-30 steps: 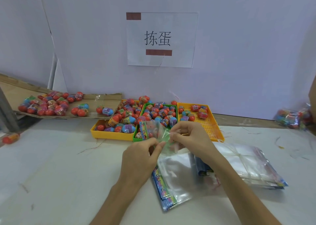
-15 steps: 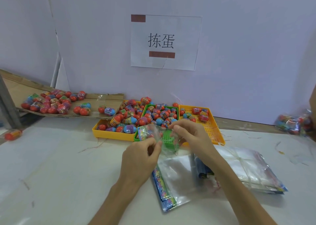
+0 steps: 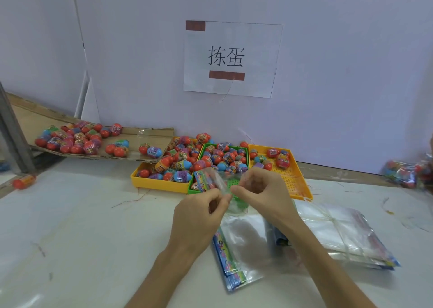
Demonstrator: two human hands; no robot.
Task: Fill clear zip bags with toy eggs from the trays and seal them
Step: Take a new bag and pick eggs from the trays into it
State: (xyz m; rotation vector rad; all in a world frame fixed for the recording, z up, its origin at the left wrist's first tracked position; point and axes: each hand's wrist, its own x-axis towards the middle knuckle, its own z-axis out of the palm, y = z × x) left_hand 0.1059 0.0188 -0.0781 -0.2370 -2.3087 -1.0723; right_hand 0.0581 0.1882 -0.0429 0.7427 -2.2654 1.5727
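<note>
As left hand (image 3: 196,216) and right hand (image 3: 262,195) pinch the zip bag (image 3: 223,180), header (image 3: 203,179) points left.

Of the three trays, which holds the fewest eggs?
The right-hand yellow tray: only a few eggs lie at its far end, most of its perforated floor bare. The green tray and left yellow tray are heaped.

Toy eggs (image 3: 219,159): red and blue halves, multicoloured printed bands. Left tray (image 3: 157,185): yellow. Middle tray (image 3: 190,190): green. Right tray (image 3: 295,179): orange-yellow, perforated grid. Zip bag (image 3: 220,179): clear, rainbow-printed strip. Sign (image 3: 257,50): white, black characters.
</note>
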